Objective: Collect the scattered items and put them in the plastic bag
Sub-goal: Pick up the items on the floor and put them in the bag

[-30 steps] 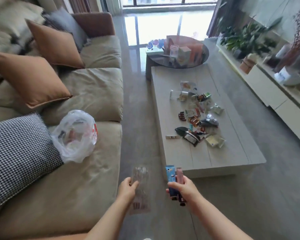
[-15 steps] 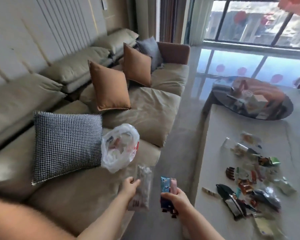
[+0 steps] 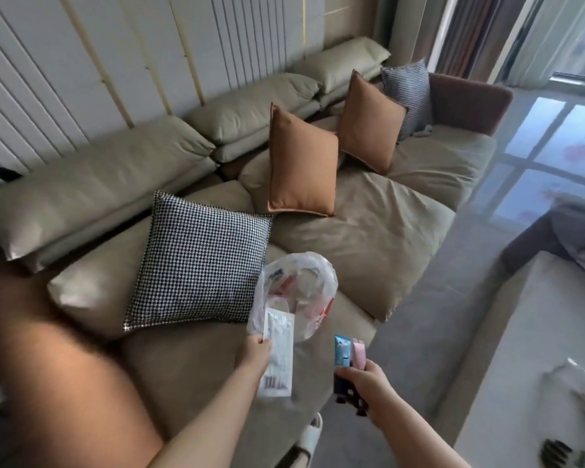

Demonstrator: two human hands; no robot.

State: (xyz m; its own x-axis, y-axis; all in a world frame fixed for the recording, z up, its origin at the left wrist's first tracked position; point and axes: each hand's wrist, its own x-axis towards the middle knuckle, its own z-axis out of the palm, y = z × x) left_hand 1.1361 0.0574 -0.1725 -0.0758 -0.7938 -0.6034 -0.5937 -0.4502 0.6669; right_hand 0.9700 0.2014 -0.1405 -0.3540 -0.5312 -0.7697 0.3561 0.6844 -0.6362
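L hand [image 3: 258, 349] pinches 1 flat clear sachet [image 3: 279, 353] at crinkly clear plastic bag [image 3: 298, 292]; R hand [image 3: 365, 380] grips 2 tubes, blue [image 3: 341, 350] & pink [image 3: 359, 352], just right of bag.

- Your plastic bag [image 3: 298, 292] is thin, crinkled, glossy translucent film.
- The sofa [image 3: 368, 231] looks smooth, softly sheened.
- The houndstooth cushion [image 3: 200, 265] is woven cloth.

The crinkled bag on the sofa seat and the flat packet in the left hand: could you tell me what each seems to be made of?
The crinkled translucent plastic bag looks like thin glossy film: it creases, shines, and red and white contents show through. The flat white packet pinched by the left hand seems to be clear plastic over a white backing, perhaps paper; a printed barcode shows at its lower end.
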